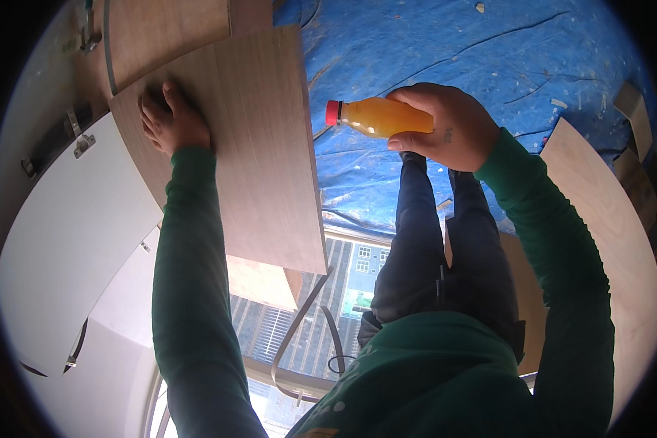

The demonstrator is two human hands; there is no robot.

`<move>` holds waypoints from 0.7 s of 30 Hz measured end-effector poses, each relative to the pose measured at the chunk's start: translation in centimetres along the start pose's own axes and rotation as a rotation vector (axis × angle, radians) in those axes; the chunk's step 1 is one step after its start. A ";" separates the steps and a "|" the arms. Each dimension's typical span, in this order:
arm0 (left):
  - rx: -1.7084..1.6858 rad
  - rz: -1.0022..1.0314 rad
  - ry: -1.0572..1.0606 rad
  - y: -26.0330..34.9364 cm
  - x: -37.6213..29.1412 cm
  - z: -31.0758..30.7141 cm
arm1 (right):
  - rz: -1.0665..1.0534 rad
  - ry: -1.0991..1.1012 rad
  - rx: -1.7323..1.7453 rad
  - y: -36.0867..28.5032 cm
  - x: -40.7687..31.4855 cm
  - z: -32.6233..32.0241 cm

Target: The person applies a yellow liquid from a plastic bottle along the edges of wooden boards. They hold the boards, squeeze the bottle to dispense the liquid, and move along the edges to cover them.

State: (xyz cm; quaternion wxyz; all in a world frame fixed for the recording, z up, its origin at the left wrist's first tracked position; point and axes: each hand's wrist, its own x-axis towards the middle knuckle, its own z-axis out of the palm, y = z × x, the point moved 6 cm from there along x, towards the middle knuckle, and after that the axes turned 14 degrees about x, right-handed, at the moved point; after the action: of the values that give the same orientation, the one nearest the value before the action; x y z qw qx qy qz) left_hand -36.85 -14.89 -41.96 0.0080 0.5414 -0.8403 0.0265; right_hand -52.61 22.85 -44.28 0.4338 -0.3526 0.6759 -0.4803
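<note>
My left hand (178, 120) rests palm down on a wood-grain panel (263, 153), its fingers slightly bent and nothing seen in its grasp. To the right, my right hand (443, 123) is closed around a clear plastic bottle (375, 116) of orange liquid. The bottle lies sideways in the hand, with its red cap on and pointing left, close to the panel's right edge. Part of the bottle's base is hidden by the palm and fingers.
A blue tarpaulin (471, 49) covers the floor. White cabinet doors (76, 219) with a metal hinge (84, 143) stand at left. Another wooden panel (597, 219) leans at right. A curled strip (301, 323) hangs by a window below, and offcuts (635, 120) lie far right.
</note>
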 end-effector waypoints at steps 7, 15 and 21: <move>0.000 0.019 0.019 0.0 0.0 0.0 | 0.076 -0.073 0.156 0.0 0.6 0.9; -0.011 0.027 0.023 -0.2 0.1 0.1 | 0.034 -0.087 0.151 0.3 1.0 2.0; -0.013 0.022 0.015 -0.1 0.1 0.1 | 0.024 -0.087 0.119 0.1 1.1 2.0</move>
State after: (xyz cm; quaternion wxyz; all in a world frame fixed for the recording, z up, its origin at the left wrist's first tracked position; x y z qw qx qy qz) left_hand -36.77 -15.04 -42.07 0.0177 0.5317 -0.8464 0.0253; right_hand -51.18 21.23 -44.97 0.4887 -0.3386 0.6309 -0.4985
